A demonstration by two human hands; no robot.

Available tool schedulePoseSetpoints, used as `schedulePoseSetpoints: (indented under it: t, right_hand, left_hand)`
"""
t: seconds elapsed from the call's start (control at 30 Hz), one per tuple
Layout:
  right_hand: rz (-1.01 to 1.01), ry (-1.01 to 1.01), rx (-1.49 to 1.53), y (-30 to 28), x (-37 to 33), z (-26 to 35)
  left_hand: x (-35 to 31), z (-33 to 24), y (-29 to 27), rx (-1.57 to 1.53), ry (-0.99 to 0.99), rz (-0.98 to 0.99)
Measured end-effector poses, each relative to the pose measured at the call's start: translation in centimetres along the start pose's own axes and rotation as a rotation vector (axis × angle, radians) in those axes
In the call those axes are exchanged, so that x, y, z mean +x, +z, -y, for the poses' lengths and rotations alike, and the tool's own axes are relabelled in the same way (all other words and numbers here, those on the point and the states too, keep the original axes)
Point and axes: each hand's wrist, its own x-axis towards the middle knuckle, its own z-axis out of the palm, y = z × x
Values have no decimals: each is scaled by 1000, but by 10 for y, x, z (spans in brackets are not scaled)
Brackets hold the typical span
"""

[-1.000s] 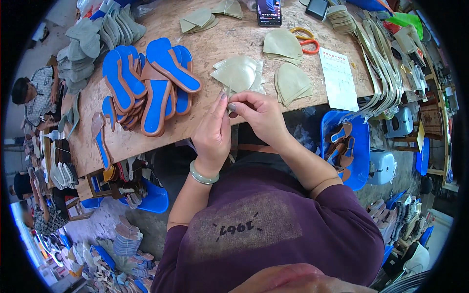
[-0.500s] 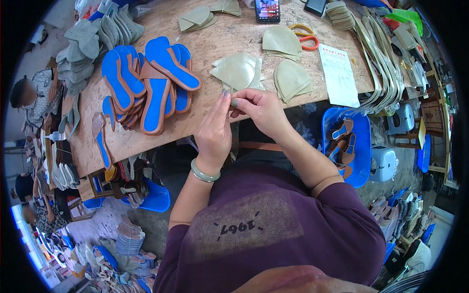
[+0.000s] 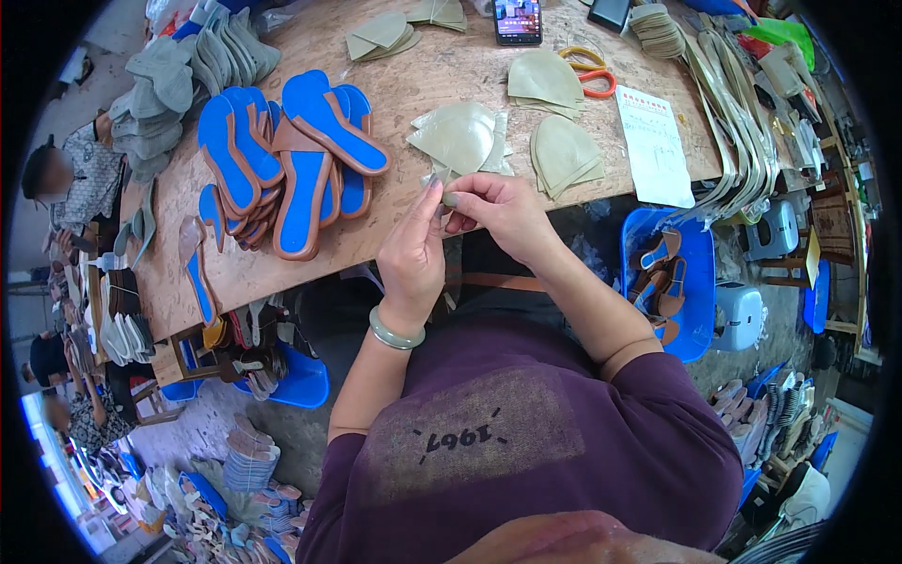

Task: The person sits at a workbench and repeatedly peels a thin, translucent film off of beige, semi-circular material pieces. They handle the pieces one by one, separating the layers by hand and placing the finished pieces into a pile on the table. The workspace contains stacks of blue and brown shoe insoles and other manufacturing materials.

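My left hand and my right hand meet in front of the table's near edge, fingertips pinched together. Whatever is between those fingertips is too small and covered to make out. Just beyond them, on the table, lies a fan-shaped pile of pale, glossy leather-like pieces. A second pile of rounded pale pieces rests to the right of my hands. Over to the left is a heap of blue-topped shoe soles with brown edges. A pale green bangle circles my left wrist.
Farther back on the table are more pale pieces, orange-handled scissors, a phone and a paper sheet. Long strips hang at the right. Below stands a blue bin holding shoe parts. A person is at far left.
Both hands stay pinched together in nearly the same place, with only slight finger movement. The whole view has shifted a little; the things on the table lie as before.
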Motion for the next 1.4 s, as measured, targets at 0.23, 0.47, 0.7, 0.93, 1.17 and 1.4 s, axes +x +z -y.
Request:
schedulePoseSetpoints:
  t: [0.23,0.47,0.7,0.93,1.17,1.4]
  right_hand:
    - [-37,-32,29,8,-3,4]
    - [-2,-66,-68,4,1,-2]
    - [-28,-174,-132,7,8,-9]
    - [-7,-345,-523,15,6,3]
    - [91,-178,-78,14,9,-5]
    - [241,-290,304,10,8,-17]
  left_hand:
    - [1,-1,0,110,80,-26]
    - [-1,-2,0,65,44,-2]
    - [-1,0,0,-256,-197,-1]
    - [3,13,-14,-675,-594,24]
    - [8,5,-10,-967,-658,-104]
    - [9,4,-14,-1221,-718,-63]
